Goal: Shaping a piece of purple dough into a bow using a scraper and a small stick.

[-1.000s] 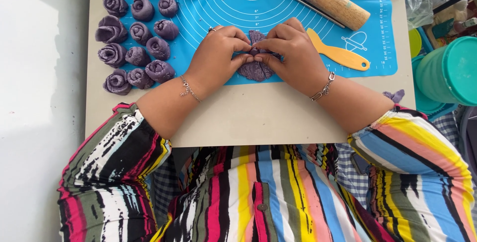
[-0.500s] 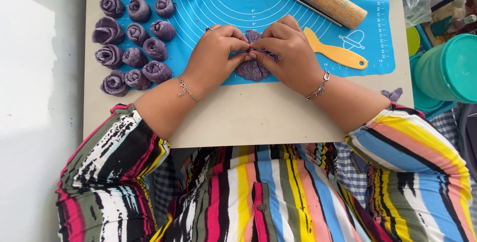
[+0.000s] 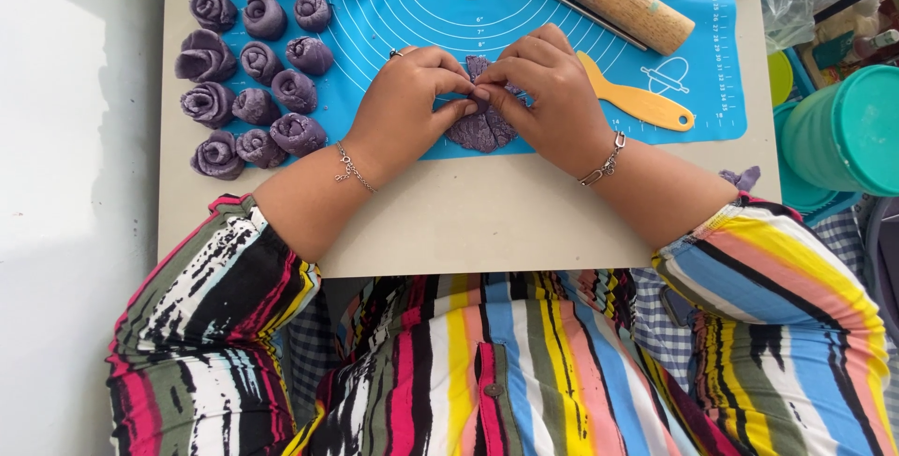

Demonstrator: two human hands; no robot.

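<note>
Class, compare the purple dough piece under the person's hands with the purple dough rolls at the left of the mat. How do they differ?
The dough piece lies flat with cut lines across it, while the dough rolls are wound into raised rose-like spirals. The dough piece is pinched by the left hand and right hand; the dough rolls sit untouched. The piece is single; the rolls form a cluster of rows. Both are the same purple and rest on the blue mat.
</note>
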